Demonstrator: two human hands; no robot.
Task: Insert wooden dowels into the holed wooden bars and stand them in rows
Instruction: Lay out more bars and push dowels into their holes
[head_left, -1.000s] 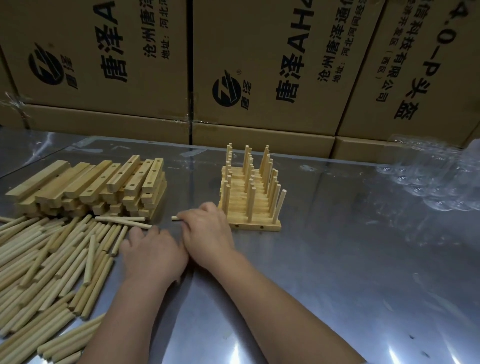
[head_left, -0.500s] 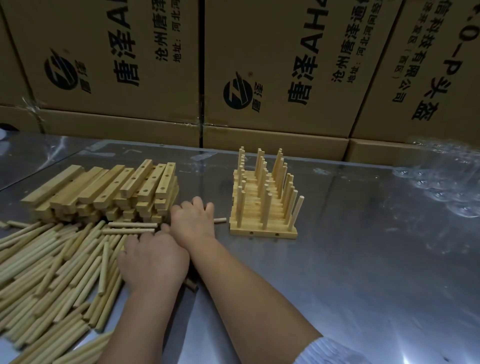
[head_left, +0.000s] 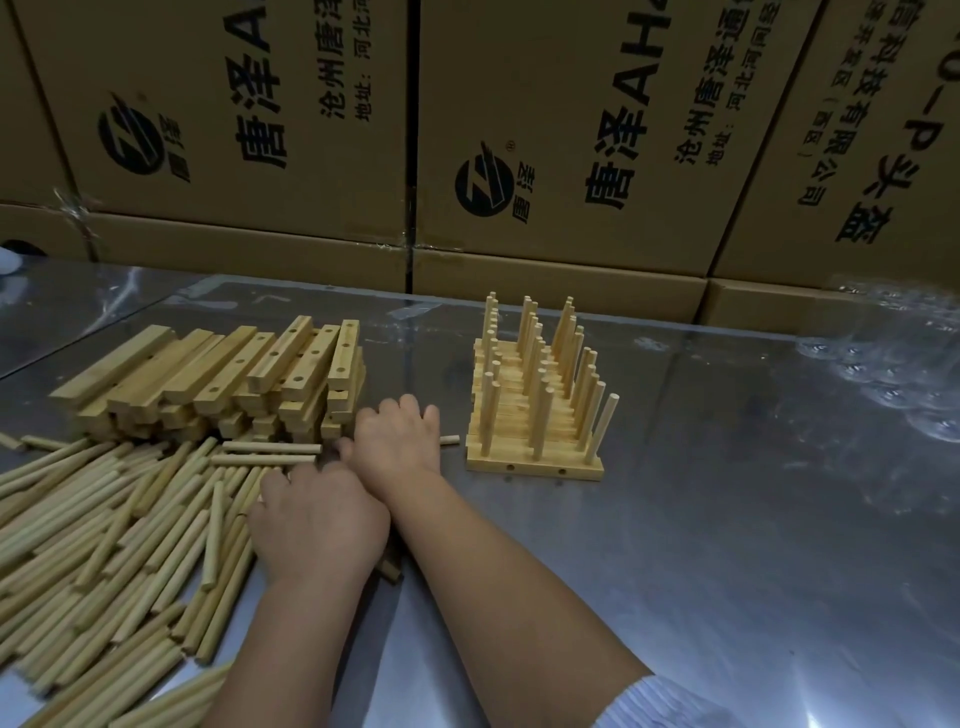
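Though several doweled bars (head_left: 535, 462) already stand in rows right of my hands, most remains: a stack of empty holed bars (head_left: 218, 374) and loose dowels (head_left: 104, 519) (plenty). My right hand (head_left: 397, 441) curls round one dowel (head_left: 451, 440); whether my left hand (head_left: 317, 525) grips anything, I cannot tell.

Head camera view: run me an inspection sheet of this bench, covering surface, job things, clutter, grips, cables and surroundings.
Surface: shiny metal table, glare patches.
Job things: loose dowels heaped left; holed bars stacked behind them; finished rows standing mid-table.
Clutter: clear plastic wrap at right edge.
Grips: right hand curled on a dowel; left hand on the heap, grip hidden.
Cables: nothing seen.
Surroundings: printed cardboard boxes behind.
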